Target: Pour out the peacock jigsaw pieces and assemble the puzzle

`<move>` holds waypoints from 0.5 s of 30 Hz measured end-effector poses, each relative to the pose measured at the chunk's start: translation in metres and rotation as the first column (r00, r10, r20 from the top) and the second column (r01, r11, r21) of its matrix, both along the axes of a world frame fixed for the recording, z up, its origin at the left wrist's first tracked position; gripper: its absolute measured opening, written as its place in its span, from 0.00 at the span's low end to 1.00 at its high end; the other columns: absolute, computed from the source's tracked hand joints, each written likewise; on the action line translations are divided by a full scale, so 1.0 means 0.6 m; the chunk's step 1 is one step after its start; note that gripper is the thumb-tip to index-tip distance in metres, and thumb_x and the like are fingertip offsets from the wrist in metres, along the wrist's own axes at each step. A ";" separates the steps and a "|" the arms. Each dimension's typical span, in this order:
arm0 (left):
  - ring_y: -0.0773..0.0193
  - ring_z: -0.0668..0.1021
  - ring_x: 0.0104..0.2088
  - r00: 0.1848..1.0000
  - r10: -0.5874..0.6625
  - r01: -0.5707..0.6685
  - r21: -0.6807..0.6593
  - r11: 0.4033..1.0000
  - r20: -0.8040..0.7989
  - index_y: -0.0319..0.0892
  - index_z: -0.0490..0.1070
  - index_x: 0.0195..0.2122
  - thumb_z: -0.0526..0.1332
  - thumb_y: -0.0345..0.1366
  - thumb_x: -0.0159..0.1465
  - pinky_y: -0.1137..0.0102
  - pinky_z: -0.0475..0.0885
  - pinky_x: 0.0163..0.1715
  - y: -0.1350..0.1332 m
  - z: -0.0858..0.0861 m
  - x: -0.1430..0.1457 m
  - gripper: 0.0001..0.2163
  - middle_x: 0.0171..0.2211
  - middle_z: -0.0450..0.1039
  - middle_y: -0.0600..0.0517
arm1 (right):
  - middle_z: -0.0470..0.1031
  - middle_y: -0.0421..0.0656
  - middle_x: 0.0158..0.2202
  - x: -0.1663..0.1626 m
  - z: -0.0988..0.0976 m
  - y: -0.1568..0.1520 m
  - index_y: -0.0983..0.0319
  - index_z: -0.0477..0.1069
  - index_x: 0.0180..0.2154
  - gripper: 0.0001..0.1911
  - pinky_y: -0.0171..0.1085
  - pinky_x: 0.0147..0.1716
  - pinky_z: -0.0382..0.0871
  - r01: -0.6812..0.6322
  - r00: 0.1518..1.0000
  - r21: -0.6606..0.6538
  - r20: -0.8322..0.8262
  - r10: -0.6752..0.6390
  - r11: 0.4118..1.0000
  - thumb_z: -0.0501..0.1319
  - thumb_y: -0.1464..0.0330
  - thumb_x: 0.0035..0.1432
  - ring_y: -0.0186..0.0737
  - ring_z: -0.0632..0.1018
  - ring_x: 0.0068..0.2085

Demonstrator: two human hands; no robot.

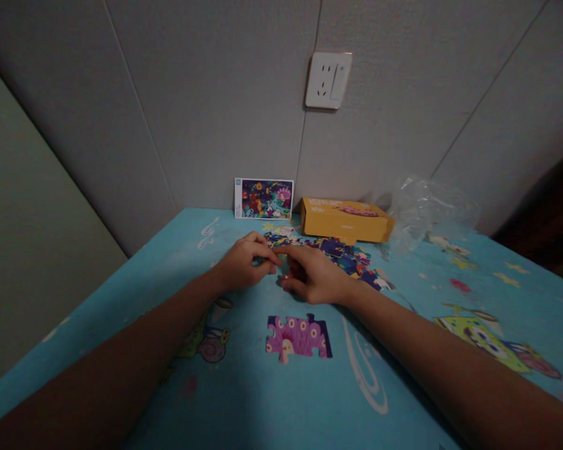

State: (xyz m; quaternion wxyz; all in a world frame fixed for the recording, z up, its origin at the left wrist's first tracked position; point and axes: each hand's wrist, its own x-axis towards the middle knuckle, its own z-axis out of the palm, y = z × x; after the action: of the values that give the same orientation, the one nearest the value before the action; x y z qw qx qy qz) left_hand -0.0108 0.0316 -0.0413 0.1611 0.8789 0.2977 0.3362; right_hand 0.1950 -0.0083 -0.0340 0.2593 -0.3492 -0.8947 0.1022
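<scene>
My left hand (246, 262) and my right hand (312, 275) meet fingertip to fingertip on the blue printed tablecloth (244, 400), at the near edge of a heap of loose puzzle pieces (344, 256). Both hands have their fingers curled in a pinch; whatever small piece lies between them is hidden. A joined pink and purple puzzle section (299, 337) lies flat on the cloth just in front of the hands. The reference picture card (263, 199) leans against the wall behind them.
A yellow cardboard box (344, 220) lies at the back by the wall, with a crumpled clear plastic bag (426, 212) to its right. A white wall socket (328, 80) sits above. The table's left edge runs diagonally from the back corner.
</scene>
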 end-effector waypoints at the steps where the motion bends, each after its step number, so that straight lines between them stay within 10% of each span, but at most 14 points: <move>1: 0.60 0.74 0.40 1.000 -0.019 0.018 -0.013 1.000 -0.007 0.44 0.81 0.32 0.62 0.28 0.56 0.63 0.69 0.47 -0.002 0.001 0.000 0.08 0.32 0.73 0.49 | 0.70 0.38 0.27 0.000 -0.001 0.000 0.66 0.66 0.53 0.26 0.36 0.31 0.62 -0.010 0.999 -0.022 -0.032 0.009 1.000 0.63 0.72 0.51 0.37 0.70 0.28; 15: 0.65 0.77 0.31 0.991 -0.121 0.131 -0.203 0.970 0.063 0.40 0.73 0.30 0.57 0.35 0.64 0.68 0.70 0.41 -0.015 0.019 0.012 0.09 0.22 0.76 0.54 | 0.70 0.46 0.39 -0.007 -0.002 -0.004 0.60 0.66 0.50 0.14 0.40 0.37 0.69 0.056 0.950 0.322 -0.309 0.049 0.945 0.57 0.70 0.62 0.41 0.72 0.38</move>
State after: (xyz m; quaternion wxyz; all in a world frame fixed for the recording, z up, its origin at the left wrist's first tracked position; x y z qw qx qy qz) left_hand -0.0036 0.0224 -0.0298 0.2802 0.8656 0.2706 0.3146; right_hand 0.1910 -0.0106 -0.0350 0.4520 -0.2823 -0.8461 0.0061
